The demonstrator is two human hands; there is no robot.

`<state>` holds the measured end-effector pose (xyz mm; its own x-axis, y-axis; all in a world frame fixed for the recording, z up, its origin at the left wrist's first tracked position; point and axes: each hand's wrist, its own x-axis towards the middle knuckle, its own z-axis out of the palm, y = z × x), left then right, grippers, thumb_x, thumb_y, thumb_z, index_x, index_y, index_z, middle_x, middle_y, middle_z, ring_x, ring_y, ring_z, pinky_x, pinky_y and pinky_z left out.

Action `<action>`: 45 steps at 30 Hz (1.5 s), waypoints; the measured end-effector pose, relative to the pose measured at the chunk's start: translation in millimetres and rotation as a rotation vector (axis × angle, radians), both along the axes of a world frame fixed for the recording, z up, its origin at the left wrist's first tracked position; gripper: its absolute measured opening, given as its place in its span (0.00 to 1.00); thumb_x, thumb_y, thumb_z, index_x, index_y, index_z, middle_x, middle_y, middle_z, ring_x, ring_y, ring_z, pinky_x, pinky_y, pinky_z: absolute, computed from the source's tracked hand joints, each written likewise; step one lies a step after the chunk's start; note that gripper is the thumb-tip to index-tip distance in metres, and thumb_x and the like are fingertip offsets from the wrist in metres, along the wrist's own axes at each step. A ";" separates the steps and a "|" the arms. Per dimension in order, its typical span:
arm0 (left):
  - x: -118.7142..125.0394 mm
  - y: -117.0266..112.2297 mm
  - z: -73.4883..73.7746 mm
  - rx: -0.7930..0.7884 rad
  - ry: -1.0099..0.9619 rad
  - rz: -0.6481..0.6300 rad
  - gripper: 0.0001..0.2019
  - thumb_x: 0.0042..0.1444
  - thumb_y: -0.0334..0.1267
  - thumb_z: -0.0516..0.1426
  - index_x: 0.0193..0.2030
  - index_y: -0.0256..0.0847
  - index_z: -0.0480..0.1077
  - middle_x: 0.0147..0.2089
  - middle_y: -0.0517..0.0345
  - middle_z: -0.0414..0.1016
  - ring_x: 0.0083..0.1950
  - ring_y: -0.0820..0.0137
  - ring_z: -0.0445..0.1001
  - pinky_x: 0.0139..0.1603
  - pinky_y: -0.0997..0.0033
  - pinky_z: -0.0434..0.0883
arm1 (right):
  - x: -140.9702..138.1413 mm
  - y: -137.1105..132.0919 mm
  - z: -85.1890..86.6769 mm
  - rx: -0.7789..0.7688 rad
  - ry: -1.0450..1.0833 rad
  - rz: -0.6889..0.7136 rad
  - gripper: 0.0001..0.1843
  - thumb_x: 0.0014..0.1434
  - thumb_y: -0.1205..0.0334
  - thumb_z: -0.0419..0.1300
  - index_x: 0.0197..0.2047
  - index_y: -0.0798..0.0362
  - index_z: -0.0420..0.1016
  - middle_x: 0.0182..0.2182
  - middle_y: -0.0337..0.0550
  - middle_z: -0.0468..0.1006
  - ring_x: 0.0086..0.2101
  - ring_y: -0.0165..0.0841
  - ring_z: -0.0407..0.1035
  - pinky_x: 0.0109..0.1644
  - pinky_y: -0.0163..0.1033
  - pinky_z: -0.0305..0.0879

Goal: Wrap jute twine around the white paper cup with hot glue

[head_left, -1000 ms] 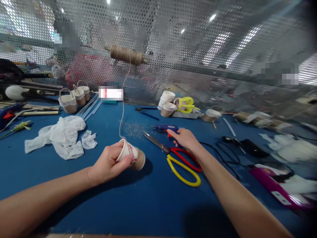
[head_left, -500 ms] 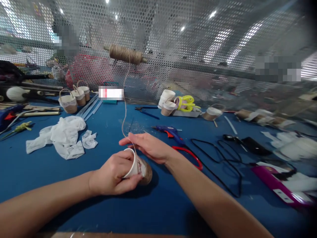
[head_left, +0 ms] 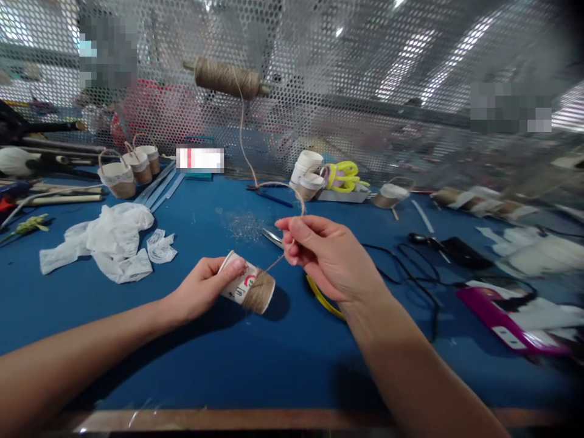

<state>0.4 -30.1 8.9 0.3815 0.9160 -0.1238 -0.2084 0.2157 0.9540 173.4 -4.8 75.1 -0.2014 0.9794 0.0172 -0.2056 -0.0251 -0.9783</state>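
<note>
My left hand grips a small paper cup lying on its side, its bottom part wound with brown twine. My right hand pinches the twine, which runs taut from the cup to my fingers. From there the strand loops up to a twine spool mounted on the mesh screen. Yellow-handled scissors lie on the blue table, mostly hidden under my right hand.
White crumpled plastic lies at left. Small finished cup baskets stand at the back left, more cups and yellow scissors at the back centre. Black cables and a magenta package lie right. A person sits behind the mesh.
My right hand left the glue gun, came across to the cup, took hold of the twine and lifted it taut. The cup turned so its wound end points right.
</note>
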 end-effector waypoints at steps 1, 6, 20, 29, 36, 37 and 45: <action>-0.1 -0.3 0.2 -0.009 0.007 0.006 0.21 0.45 0.53 0.58 0.30 0.33 0.73 0.24 0.56 0.73 0.24 0.76 0.66 0.27 0.76 0.62 | 0.7 1.6 -1.7 -0.014 0.008 -0.001 0.09 0.44 0.58 0.65 0.26 0.54 0.76 0.20 0.35 0.69 0.19 0.21 0.60 0.20 0.29 0.56; -0.2 -2.3 1.8 -0.008 0.041 -0.010 0.19 0.45 0.50 0.59 0.29 0.32 0.72 0.24 0.59 0.71 0.24 0.77 0.64 0.29 0.76 0.62 | 4.5 15.0 -17.9 -0.167 0.045 0.050 0.11 0.46 0.54 0.63 0.26 0.54 0.73 0.23 0.37 0.73 0.21 0.22 0.63 0.22 0.28 0.57; -0.4 -1.2 0.3 0.111 0.105 -0.069 0.18 0.50 0.49 0.55 0.30 0.33 0.71 0.25 0.58 0.72 0.24 0.75 0.64 0.29 0.75 0.62 | 7.4 9.8 -22.5 -0.202 -0.004 0.430 0.10 0.41 0.64 0.66 0.31 0.54 0.77 0.27 0.37 0.74 0.24 0.21 0.63 0.30 0.29 0.60; -1.8 -1.3 2.1 0.148 0.159 -0.043 0.18 0.50 0.50 0.54 0.29 0.33 0.71 0.24 0.58 0.71 0.24 0.76 0.63 0.27 0.75 0.62 | 9.1 9.3 -22.4 -0.060 -0.169 0.369 0.04 0.43 0.64 0.65 0.26 0.53 0.75 0.26 0.36 0.72 0.24 0.22 0.61 0.31 0.31 0.59; -5.2 -2.5 -0.6 0.228 0.187 -0.032 0.17 0.53 0.48 0.52 0.32 0.33 0.71 0.27 0.57 0.72 0.27 0.74 0.65 0.31 0.74 0.65 | 4.1 7.9 -26.0 0.138 -0.468 0.154 0.08 0.46 0.58 0.63 0.28 0.54 0.73 0.25 0.36 0.72 0.27 0.26 0.64 0.36 0.35 0.60; -5.7 -2.4 -1.3 0.244 0.186 -0.028 0.17 0.53 0.48 0.52 0.32 0.34 0.71 0.27 0.58 0.71 0.27 0.74 0.65 0.31 0.75 0.65 | 3.6 7.7 -25.9 0.168 -0.497 0.132 0.08 0.47 0.58 0.62 0.27 0.54 0.72 0.24 0.36 0.72 0.27 0.26 0.64 0.36 0.35 0.60; -7.6 -2.3 -2.2 0.389 0.216 -0.006 0.13 0.56 0.42 0.51 0.34 0.34 0.71 0.29 0.58 0.71 0.28 0.75 0.64 0.30 0.77 0.64 | 3.0 6.2 -24.6 0.247 -0.626 0.081 0.11 0.48 0.55 0.60 0.26 0.55 0.69 0.23 0.36 0.69 0.25 0.26 0.60 0.31 0.34 0.58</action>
